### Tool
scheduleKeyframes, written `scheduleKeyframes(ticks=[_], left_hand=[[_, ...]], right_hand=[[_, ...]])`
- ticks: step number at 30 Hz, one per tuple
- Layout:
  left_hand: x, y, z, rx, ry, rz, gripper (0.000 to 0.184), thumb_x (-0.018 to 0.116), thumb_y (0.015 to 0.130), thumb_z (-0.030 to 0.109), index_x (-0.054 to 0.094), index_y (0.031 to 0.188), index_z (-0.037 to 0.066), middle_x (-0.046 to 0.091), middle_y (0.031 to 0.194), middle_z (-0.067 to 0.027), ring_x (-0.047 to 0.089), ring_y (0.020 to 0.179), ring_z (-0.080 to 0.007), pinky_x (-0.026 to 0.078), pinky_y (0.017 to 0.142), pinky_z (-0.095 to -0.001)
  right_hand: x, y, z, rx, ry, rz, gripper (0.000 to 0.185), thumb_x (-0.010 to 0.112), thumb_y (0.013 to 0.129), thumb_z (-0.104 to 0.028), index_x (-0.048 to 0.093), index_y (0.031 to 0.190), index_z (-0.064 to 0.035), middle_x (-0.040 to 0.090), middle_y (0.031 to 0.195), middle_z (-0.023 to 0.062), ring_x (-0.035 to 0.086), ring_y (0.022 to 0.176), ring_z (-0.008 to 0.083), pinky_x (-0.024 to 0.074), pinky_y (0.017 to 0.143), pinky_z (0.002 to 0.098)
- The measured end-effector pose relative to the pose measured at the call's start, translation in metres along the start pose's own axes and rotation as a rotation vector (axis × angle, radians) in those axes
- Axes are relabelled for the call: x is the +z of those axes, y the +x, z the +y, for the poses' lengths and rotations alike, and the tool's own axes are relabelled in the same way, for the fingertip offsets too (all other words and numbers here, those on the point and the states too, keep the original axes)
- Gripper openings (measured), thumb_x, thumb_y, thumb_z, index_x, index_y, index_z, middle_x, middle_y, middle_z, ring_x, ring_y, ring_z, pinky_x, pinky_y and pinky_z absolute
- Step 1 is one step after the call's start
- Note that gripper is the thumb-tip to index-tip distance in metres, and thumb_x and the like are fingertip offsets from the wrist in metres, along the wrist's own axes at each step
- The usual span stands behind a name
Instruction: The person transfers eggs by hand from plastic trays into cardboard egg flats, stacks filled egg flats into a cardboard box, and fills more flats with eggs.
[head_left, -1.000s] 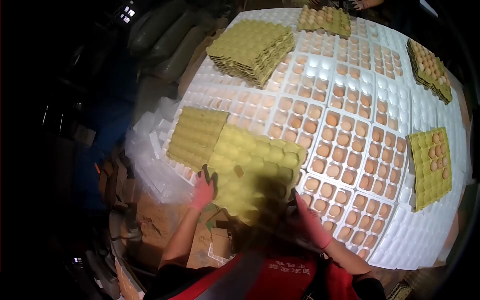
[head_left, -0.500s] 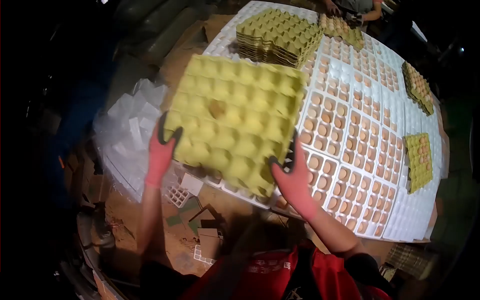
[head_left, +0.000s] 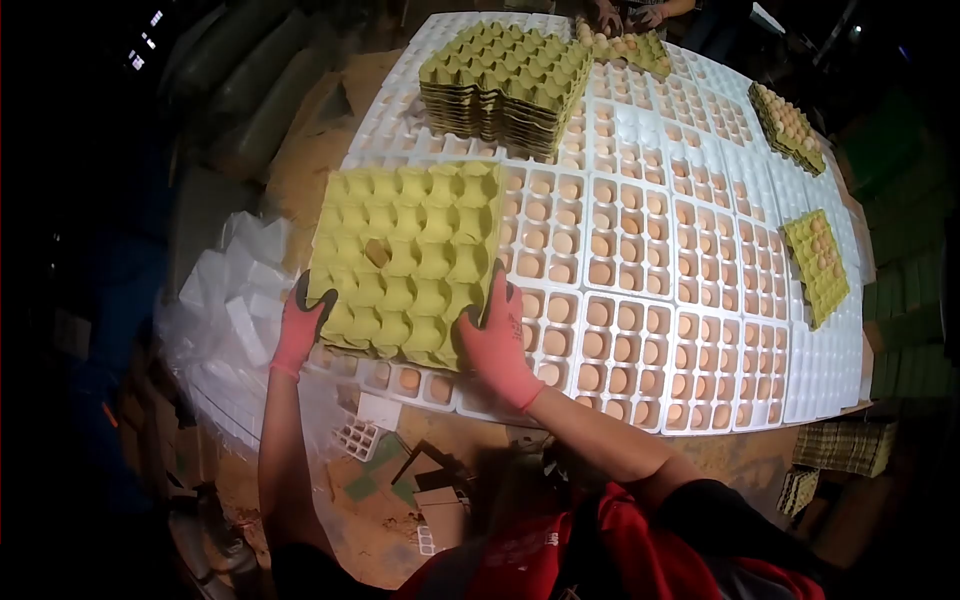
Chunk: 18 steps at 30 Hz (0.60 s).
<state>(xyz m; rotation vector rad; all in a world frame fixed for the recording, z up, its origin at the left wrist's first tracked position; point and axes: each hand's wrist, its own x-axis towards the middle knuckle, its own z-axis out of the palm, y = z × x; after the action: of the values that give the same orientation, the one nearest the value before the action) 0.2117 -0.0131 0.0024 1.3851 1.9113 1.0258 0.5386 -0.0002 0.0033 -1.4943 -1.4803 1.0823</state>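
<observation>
A yellow-green egg tray (head_left: 400, 310), with a brown spot left of its middle, is held between my two gloved hands. My left hand (head_left: 303, 322), in a pink glove with dark fingertips, grips its lower left edge with the thumb on top. On the lower right edge my right hand (head_left: 497, 335) is closed the same way. The egg tray covers part of the white foam trays (head_left: 625, 298), whose compartments hold brown eggs. Whether it touches them I cannot tell.
Behind stands a stack of egg trays (head_left: 500, 95). Partly filled egg trays lie at the right (head_left: 818, 265) and far right (head_left: 788, 128). Across the table are another person's hands (head_left: 650, 14). Clear plastic wrapping (head_left: 225, 310) lies left; cardboard scraps (head_left: 435, 490) litter the floor.
The egg tray in my hands has gone from tilted to nearly level and sits lower over the white trays, both hands still on it. The whole view has shifted.
</observation>
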Motion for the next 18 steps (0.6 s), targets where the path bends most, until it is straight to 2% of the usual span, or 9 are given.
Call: scheduleKeyframes(ticks=[3, 4, 5, 7, 9, 14, 16, 17, 18], left_hand=[[-0.011, 0.012, -0.008, 0.015, 0.000, -0.036, 0.049, 0.068, 0.093, 0.016, 0.053, 0.135, -0.004, 0.065, 0.125, -0.0103, 0.061, 0.109, -0.0162, 0.048, 0.096, -0.0295], [-0.018, 0.002, 0.018, -0.141, -0.198, -0.104, 0.044, 0.065, 0.094, 0.015, 0.055, 0.133, -0.004, 0.067, 0.120, -0.0100, 0.064, 0.103, -0.0156, 0.051, 0.091, -0.0288], [-0.024, -0.003, 0.011, -0.112, -0.186, -0.089, 0.041, 0.065, 0.095, 0.015, 0.058, 0.131, -0.003, 0.069, 0.113, -0.0092, 0.065, 0.092, -0.0131, 0.053, 0.083, -0.0272], [-0.022, -0.005, 0.006, -0.153, 0.045, -0.118, 0.042, 0.068, 0.092, 0.012, 0.057, 0.130, -0.002, 0.069, 0.108, -0.0084, 0.063, 0.086, -0.0135, 0.052, 0.074, -0.0274], [-0.003, 0.002, -0.002, -0.141, 0.056, -0.045, 0.042, 0.069, 0.091, 0.017, 0.059, 0.129, 0.002, 0.064, 0.088, 0.0010, 0.048, 0.060, -0.0041, 0.039, 0.052, -0.0218], [0.017, 0.009, 0.020, -0.137, 0.017, -0.136, 0.044, 0.066, 0.093, 0.023, 0.056, 0.132, 0.005, 0.059, 0.082, 0.0033, 0.046, 0.056, -0.0042, 0.035, 0.046, -0.0214], [0.000, 0.012, 0.004, -0.295, 0.033, -0.258, 0.053, 0.063, 0.097, 0.030, 0.048, 0.141, 0.006, 0.060, 0.107, -0.0018, 0.055, 0.078, -0.0067, 0.048, 0.062, -0.0238], [-0.002, 0.012, -0.026, -0.401, -0.104, -0.227, 0.055, 0.058, 0.100, 0.033, 0.045, 0.145, 0.004, 0.059, 0.125, -0.0042, 0.059, 0.102, -0.0113, 0.051, 0.087, -0.0273], [-0.006, 0.017, -0.062, -0.462, -0.218, -0.208, 0.055, 0.053, 0.103, 0.032, 0.042, 0.147, 0.002, 0.056, 0.136, -0.0046, 0.056, 0.120, -0.0144, 0.045, 0.102, -0.0288]], right_hand=[[-0.007, -0.010, -0.008, -0.073, -0.021, -0.049, 0.081, 0.067, 0.087, -0.025, 0.026, 0.147, 0.0094, 0.045, 0.123, 0.0319, 0.043, 0.115, 0.0460, 0.0392, 0.100, 0.0490], [-0.008, -0.019, -0.018, -0.083, -0.045, -0.057, 0.081, 0.067, 0.087, -0.026, 0.027, 0.147, 0.0093, 0.046, 0.123, 0.0318, 0.044, 0.115, 0.0458, 0.0390, 0.100, 0.0489], [-0.010, -0.025, -0.023, -0.090, -0.059, -0.064, 0.081, 0.068, 0.087, -0.027, 0.027, 0.147, 0.0092, 0.046, 0.122, 0.0317, 0.044, 0.115, 0.0456, 0.0388, 0.100, 0.0488], [-0.005, -0.022, 0.000, -0.095, -0.004, -0.080, 0.081, 0.069, 0.086, -0.029, 0.029, 0.146, 0.0086, 0.048, 0.121, 0.0302, 0.044, 0.113, 0.0443, 0.0398, 0.099, 0.0487], [-0.013, -0.003, 0.021, 0.002, 0.032, -0.100, 0.081, 0.069, 0.085, -0.029, 0.030, 0.145, 0.0084, 0.048, 0.121, 0.0297, 0.045, 0.113, 0.0439, 0.0400, 0.099, 0.0489], [-0.012, -0.008, 0.043, -0.108, 0.001, 0.008, 0.080, 0.070, 0.084, -0.029, 0.032, 0.144, 0.0062, 0.047, 0.123, 0.0289, 0.044, 0.114, 0.0442, 0.0392, 0.100, 0.0495], [-0.014, -0.013, 0.038, -0.021, 0.021, 0.013, 0.084, 0.074, 0.082, -0.030, 0.031, 0.146, 0.0032, 0.046, 0.127, 0.0296, 0.044, 0.117, 0.0452, 0.0385, 0.102, 0.0494], [-0.017, -0.013, 0.032, 0.068, 0.030, -0.008, 0.086, 0.074, 0.081, -0.030, 0.030, 0.147, 0.0020, 0.046, 0.128, 0.0301, 0.044, 0.118, 0.0462, 0.0387, 0.102, 0.0499], [-0.011, -0.018, 0.039, 0.106, 0.126, -0.047, 0.087, 0.075, 0.081, -0.031, 0.029, 0.148, 0.0011, 0.045, 0.129, 0.0307, 0.044, 0.119, 0.0471, 0.0389, 0.103, 0.0502]])
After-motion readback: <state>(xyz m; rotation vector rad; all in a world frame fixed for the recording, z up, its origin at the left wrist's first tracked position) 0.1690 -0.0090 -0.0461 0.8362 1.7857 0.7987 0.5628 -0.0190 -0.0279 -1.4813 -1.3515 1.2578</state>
